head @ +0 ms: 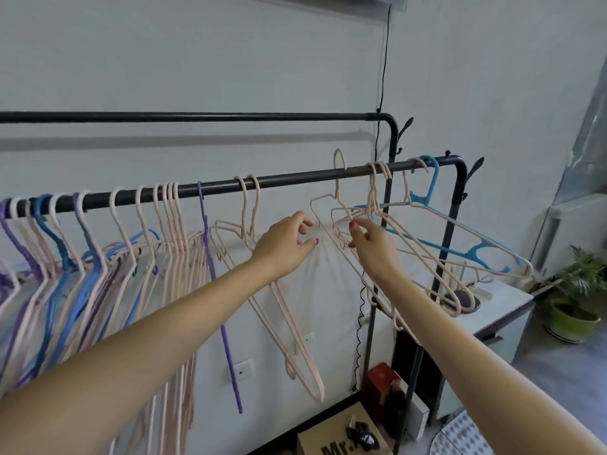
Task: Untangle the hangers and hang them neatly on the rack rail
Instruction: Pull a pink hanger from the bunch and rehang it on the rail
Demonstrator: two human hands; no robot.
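A black rack rail (295, 179) runs across the view. Several pink, blue and purple hangers (98, 231) hang on its left part. Two pink hangers (282, 303) dangle near the middle. At the right, a tangle of pink hangers (423, 254) and a blue hanger (460, 247) hang together. One pink hanger (338, 178) has its hook raised above the rail. My right hand (371, 244) pinches the tangled pink wires near that hanger's shoulder. My left hand (289, 241) hovers just left of it, fingers curled and holding nothing that I can see.
A second black rail (197, 117) runs higher behind. A black cable (382, 77) hangs down the wall. Below at the right are a white cabinet (502, 310), a potted plant (574, 290) and boxes (341, 438) on the floor.
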